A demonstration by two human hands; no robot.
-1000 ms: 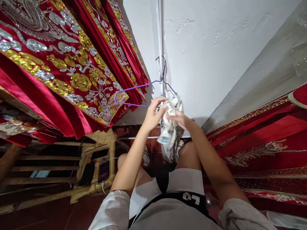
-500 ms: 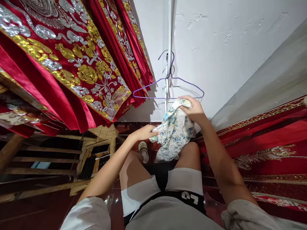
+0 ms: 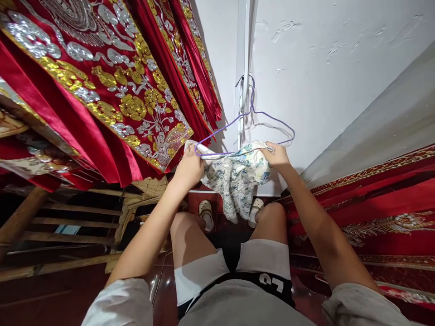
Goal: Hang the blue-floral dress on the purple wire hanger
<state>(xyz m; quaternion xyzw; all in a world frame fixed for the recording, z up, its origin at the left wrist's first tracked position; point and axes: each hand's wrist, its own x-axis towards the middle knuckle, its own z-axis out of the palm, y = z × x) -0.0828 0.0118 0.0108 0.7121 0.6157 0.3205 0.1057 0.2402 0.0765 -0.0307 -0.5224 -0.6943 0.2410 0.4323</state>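
A white garment with a blue floral print [image 3: 234, 176], its kind not fully clear, is stretched between my two hands with its lower part hanging in two leg-like folds. My left hand [image 3: 190, 164] grips its left top corner, right at the left end of a purple hanger [image 3: 234, 121]. My right hand [image 3: 277, 156] pinches the right top edge below the hanger's right side. The hanger hangs by its hook from a white pole and tilts down to the left. Its bottom bar runs along the garment's top edge; part of that bar is hidden by the cloth.
Red cloth with gold and silver sequins [image 3: 136, 104] hangs at the left. A bamboo chair [image 3: 78, 213] stands below it. The white pole [image 3: 246, 45] rises before the white wall [image 3: 306, 59]. More red embroidered fabric [image 3: 384, 208] lines the right side.
My left hand has moved up and left to the hanger's left end, spreading the bunched garment sideways. The hanger now tilts, its left end lower. My right hand has shifted slightly right and down.
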